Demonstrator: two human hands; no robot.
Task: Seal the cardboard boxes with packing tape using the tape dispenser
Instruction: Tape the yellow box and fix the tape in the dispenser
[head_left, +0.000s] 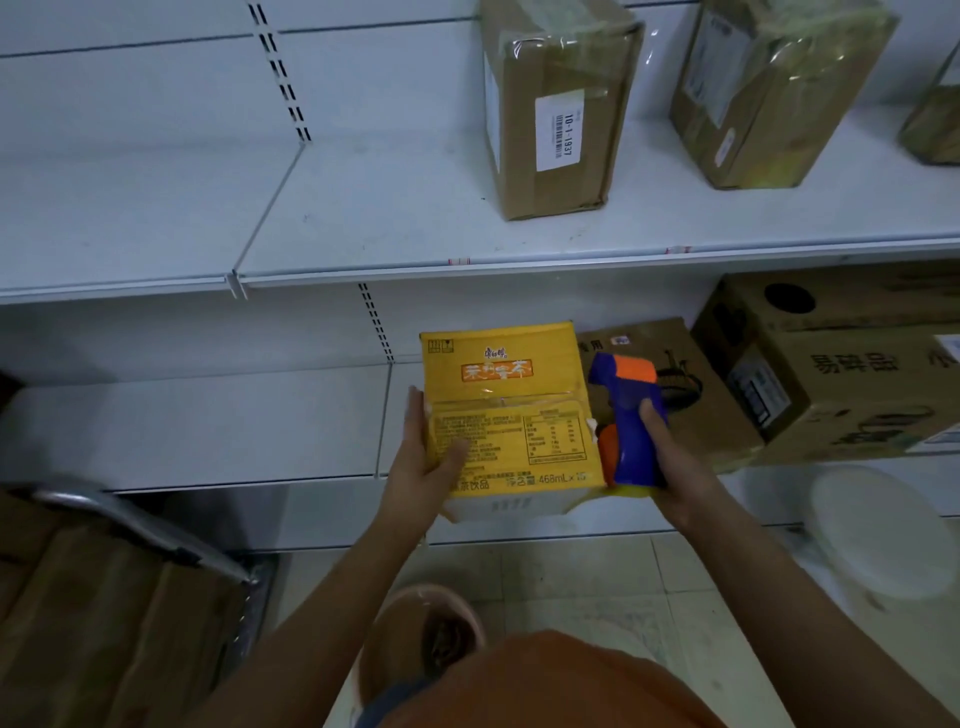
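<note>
Here the left hand (426, 462) holds the yellow drink carton box (506, 415) from its left side, thumb lying on the printed top, fingers under it. The right hand (662, 467) grips the blue and orange tape dispenser (628, 415), which touches the box's right edge. The box is in the air before the lower shelf (208, 426); its top flap seems already taped, though the view is dim.

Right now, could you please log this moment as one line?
left hand: holds yellow drink carton | right hand: grips tape dispenser | sealing: not underway
</note>
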